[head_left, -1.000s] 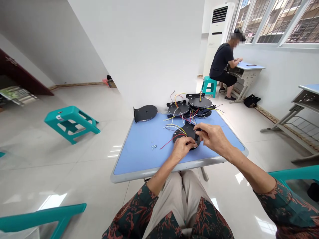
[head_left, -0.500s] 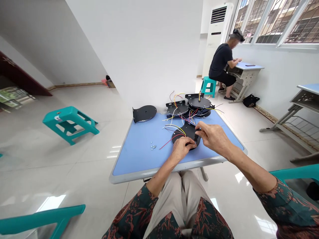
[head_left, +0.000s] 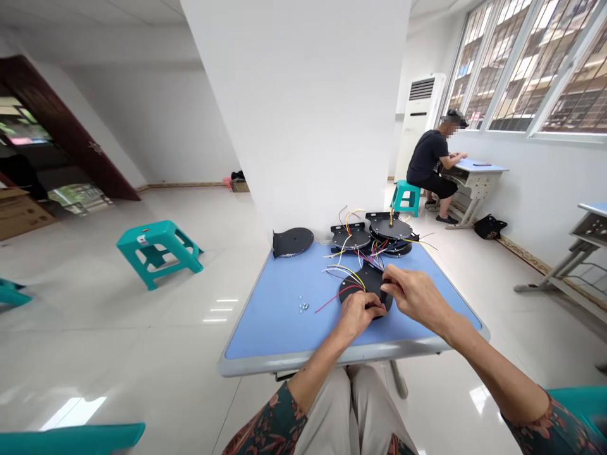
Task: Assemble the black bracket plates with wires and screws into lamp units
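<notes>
On the blue desk (head_left: 265,322) lies a round black plate (head_left: 372,278) with a straight flange on its far side. Yellow, white and red wires (head_left: 337,295) come out of it toward the left. My left hand (head_left: 356,314) rests at the plate's near edge, thumb and fingers pinched together; what lies between them is too small to make out. Above the plate's right side, my right hand (head_left: 413,294) grips a dark screwdriver (head_left: 385,294), held upright with its tip down by my left fingertips. Several small shiny screws (head_left: 303,308) lie loose to the left.
More black plates with wires (head_left: 391,229) are stacked at the desk's back right. A single black plate (head_left: 294,241) sits at the back left corner. A white pillar (head_left: 303,126) stands behind the desk. Teal stools (head_left: 159,249) are around; a person (head_left: 431,158) sits at another desk.
The camera view has tilted up, so everything appears lower and slightly to the right. Both hands keep their places at the plate, with the screwdriver still held upright.
</notes>
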